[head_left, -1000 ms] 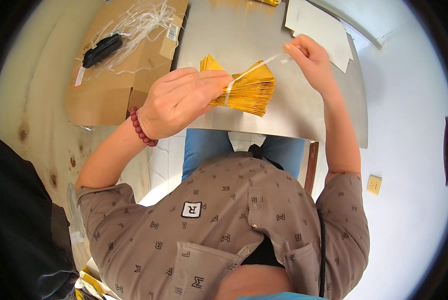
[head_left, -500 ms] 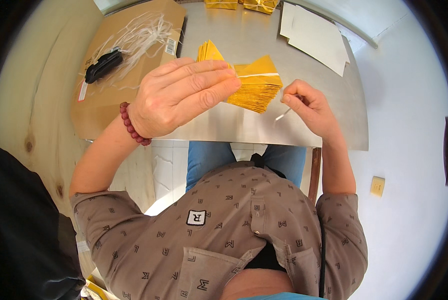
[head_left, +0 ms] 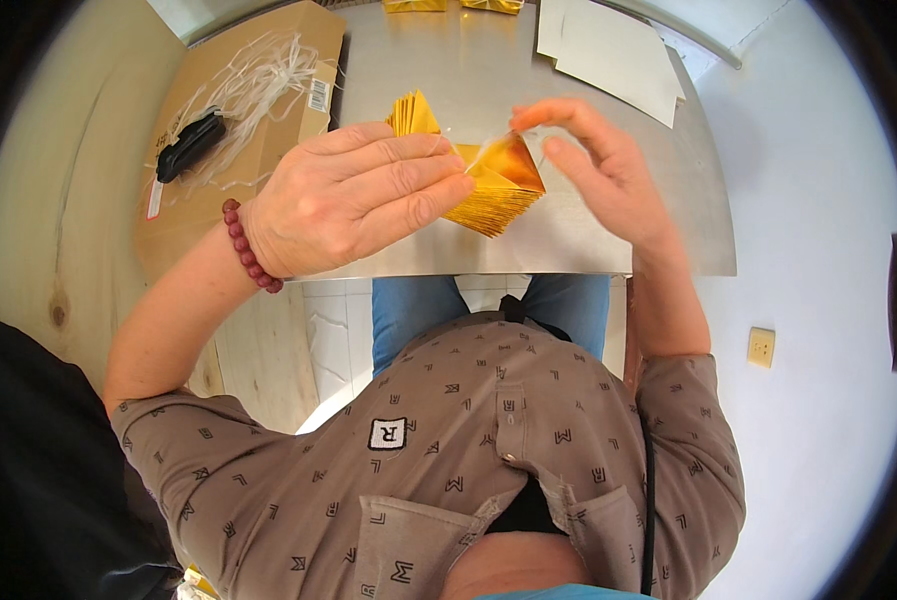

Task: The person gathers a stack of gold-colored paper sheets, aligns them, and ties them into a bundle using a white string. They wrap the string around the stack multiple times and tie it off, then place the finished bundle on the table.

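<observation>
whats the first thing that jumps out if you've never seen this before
The bright stack of gold foil sheets at the middle of the grey metal table catches the eye first, fanned under the left hand, which lies flat on it. The right hand pinches a thin pale string at the stack's top edge. To the left, a flattened cardboard box carries a tangle of white strings and a black tool.

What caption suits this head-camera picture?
Left hand presses a stack of gold papers on a metal table; right hand pinches white string.
</observation>
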